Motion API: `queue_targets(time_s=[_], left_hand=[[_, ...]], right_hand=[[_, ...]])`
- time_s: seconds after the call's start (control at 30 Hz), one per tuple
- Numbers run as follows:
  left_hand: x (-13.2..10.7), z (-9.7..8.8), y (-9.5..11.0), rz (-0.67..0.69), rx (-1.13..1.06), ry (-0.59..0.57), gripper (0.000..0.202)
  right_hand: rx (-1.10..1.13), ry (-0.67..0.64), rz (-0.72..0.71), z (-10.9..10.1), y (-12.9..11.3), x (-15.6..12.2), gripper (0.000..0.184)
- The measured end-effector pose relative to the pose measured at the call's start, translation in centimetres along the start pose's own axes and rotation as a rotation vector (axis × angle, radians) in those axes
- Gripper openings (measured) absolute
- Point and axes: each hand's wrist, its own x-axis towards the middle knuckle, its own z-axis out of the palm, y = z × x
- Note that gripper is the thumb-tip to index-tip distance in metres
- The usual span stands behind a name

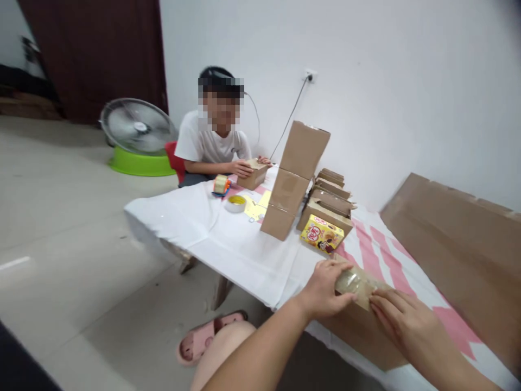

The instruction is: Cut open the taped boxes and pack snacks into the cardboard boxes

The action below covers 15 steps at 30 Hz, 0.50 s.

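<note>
My left hand [325, 290] curls around the near corner of a brown cardboard box [358, 326] at the table's near edge. Shiny clear tape [354, 282] runs across the box top under its thumb. My right hand [407, 320] lies flat on the box top, fingers together, pressing the tape down. A yellow printed carton [321, 233] rests just beyond the box.
A stack of three sealed boxes [291, 182] leans mid-table beside a row of folded boxes [329, 201]. A tape roll [236, 203] and tape dispenser [221, 184] lie farther off. A person in a white shirt [211, 144] holds a small box [254, 174]. Cardboard sheet [459, 244] leans right; fan [136, 127] on floor.
</note>
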Motion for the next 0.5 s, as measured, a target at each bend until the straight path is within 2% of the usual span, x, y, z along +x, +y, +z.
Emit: queue_targets(time_s=[0.1, 0.3, 0.5], left_hand=[[-0.1, -0.1, 0.2, -0.024, 0.009, -0.01, 0.064], [-0.2, -0.2, 0.4, -0.037, -0.015, -0.03, 0.062], [-0.2, -0.2, 0.5, -0.04, -0.024, -0.021, 0.063]], right_hand=[[-0.053, -0.029, -0.036, 0.1, -0.1, 0.2, 0.024], [-0.072, -0.226, -0.049, -1.2, -0.3, 2.2, 0.029], [-0.117, -0.261, -0.053, -1.2, -0.3, 3.0, 0.028]])
